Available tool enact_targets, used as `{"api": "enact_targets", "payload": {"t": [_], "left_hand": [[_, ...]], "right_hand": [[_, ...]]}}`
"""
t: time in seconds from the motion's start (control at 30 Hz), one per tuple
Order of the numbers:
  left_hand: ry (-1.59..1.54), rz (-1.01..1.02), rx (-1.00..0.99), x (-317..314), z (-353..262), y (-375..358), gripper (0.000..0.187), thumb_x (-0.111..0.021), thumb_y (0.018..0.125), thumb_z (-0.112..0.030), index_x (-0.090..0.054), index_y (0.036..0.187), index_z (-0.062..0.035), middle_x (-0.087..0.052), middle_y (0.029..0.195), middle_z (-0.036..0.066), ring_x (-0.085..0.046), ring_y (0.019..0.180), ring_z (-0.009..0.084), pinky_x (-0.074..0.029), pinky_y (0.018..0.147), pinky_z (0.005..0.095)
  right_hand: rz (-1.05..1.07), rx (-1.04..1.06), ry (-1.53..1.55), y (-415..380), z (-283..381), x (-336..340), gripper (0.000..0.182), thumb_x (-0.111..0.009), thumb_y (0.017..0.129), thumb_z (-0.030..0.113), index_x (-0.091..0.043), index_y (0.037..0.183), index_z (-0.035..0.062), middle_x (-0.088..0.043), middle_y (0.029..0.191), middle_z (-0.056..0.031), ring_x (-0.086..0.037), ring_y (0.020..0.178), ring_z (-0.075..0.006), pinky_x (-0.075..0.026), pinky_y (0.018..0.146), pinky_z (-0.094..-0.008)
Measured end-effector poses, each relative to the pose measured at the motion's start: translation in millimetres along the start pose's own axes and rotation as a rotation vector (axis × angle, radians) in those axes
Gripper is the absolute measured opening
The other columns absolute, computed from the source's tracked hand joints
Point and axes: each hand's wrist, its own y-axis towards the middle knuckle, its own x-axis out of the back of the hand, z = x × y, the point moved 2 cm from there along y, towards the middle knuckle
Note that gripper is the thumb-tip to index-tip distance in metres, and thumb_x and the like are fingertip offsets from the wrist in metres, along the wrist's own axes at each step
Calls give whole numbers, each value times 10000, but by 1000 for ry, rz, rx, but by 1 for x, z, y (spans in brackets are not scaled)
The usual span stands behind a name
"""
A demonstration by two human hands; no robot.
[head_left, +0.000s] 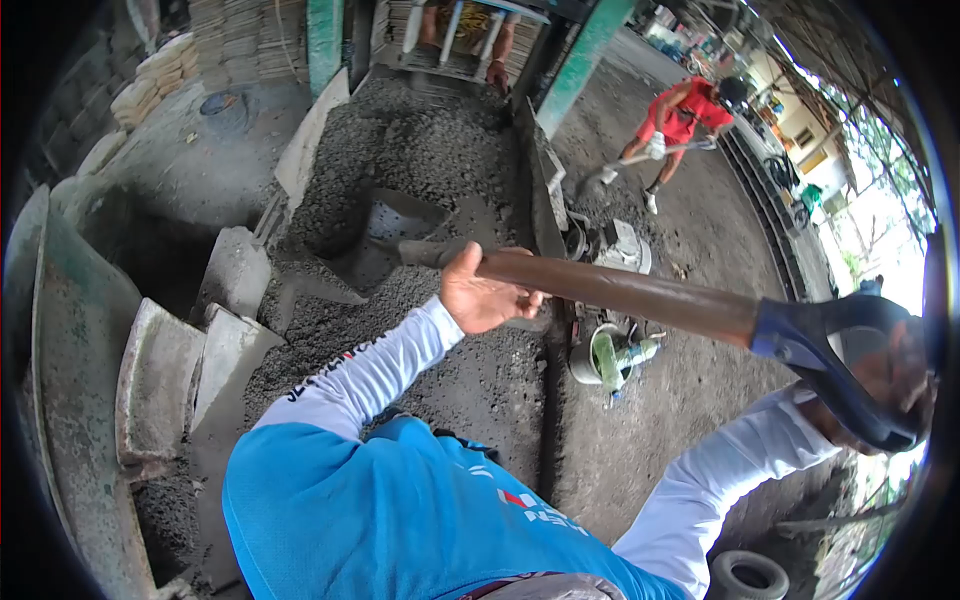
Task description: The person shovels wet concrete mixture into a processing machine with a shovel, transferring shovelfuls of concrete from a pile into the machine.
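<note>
A shovel [620,287] with a wooden shaft and a blue D-shaped handle [780,332] slants across my view. My left hand [490,292] supports the lower shaft, thumb over the top and fingers curled loosely beneath. At the far right my right hand [890,375] grips the D-handle, partly hidden by it and the dark edge of view. The metal blade [395,222] rests in a heap of wet grey concrete mix [405,135], its hollow facing up. More mix lies below my left forearm.
Curved concrete pieces [160,380] stand at left. A bucket [584,365] holding a green bottle sits right of the trough. A person in red [685,115] holds another shovel farther back. Another person's hands show beside a metal frame [460,45]. A tyre [750,578] lies lower right.
</note>
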Motion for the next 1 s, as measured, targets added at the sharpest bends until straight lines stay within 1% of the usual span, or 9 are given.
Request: {"api": "enact_targets", "payload": {"t": [0.03, 0.2, 0.33, 0.37, 0.5, 0.63, 0.7, 0.93, 1.0], "left_hand": [[20, -49, 29, -3, 3, -2, 655, -480, 891, -622, -542, 1330, -141, -559, 1298, 145, -554, 1066, 303, -420, 888, 446], [-117, -89, 35, -23, 32, -5, 583, -470, 908, -575, -582, 1289, -148, -582, 1279, 127, -566, 1059, 296, -426, 869, 443], [-9, -279, -193, -2, 8, -3, 538, -550, 857, -548, -672, 1102, -85, -648, 1166, 106, -562, 1093, 290, -431, 884, 472], [40, -242, -219, 3, -3, -3, 519, -523, 869, -554, -673, 1122, -126, -655, 1173, 62, -556, 1124, 282, -361, 971, 513], [14, -318, -146, 11, 2, -14, 472, -536, 874, -520, -684, 1082, -123, -672, 1120, 69, -581, 1087, 291, -372, 967, 516], [-160, -379, -56, 29, 23, -20, 376, -574, 880, -443, -699, 1017, -117, -680, 1090, 79, -595, 1054, 290, -422, 911, 505], [-222, -633, -24, 34, 31, -22, 289, -622, 858, -381, -687, 909, -104, -686, 986, 92, -605, 974, 290, -457, 828, 487], [-175, -1278, -105, 77, -12, 4, 238, -698, 847, -264, -525, 766, -121, -554, 736, 32, -562, 787, 235, -485, 801, 479], [-20, -1237, -116, 82, -11, 11, 219, -691, 859, -265, -523, 837, -125, -567, 798, 39, -581, 843, 239, -488, 799, 449]], "right_hand": [[-13, -108, 19, -15, 3, 14, 289, -630, 870, 219, -650, 878, -69, -660, 858, -184, -651, 823, -288, -535, 769, -356], [293, -114, -97, -21, 11, 59, 292, -632, 888, 251, -615, 808, -30, -605, 808, -149, -624, 831, -289, -517, 779, -402], [202, 56, -169, -25, 28, 8, 192, -596, 922, 189, -586, 845, 13, -608, 817, -145, -626, 809, -284, -526, 764, -426], [215, 111, -175, -29, 36, -5, 150, -597, 925, 167, -580, 877, 26, -612, 812, -145, -629, 800, -286, -529, 758, -436], [173, 134, -16, -63, 39, 5, 105, -598, 936, 137, -549, 945, 45, -616, 813, -123, -623, 782, -257, -530, 757, -458], [174, -143, -109, -118, 43, 24, 102, -610, 903, 17, -508, 898, 17, -554, 790, -90, -554, 779, -214, -498, 704, -432], [121, -285, -210, -156, 37, 43, 104, -594, 897, -21, -504, 853, 8, -547, 788, -84, -538, 781, -201, -486, 717, -435], [32, -839, -435, -271, 36, 50, 158, -677, 859, 84, -547, 796, 19, -579, 736, -54, -559, 698, -159, -457, 648, -319], [38, -1068, -454, -348, 10, 65, 149, -698, 843, 106, -586, 790, 23, -586, 725, -46, -549, 659, -135, -438, 604, -270]]}}
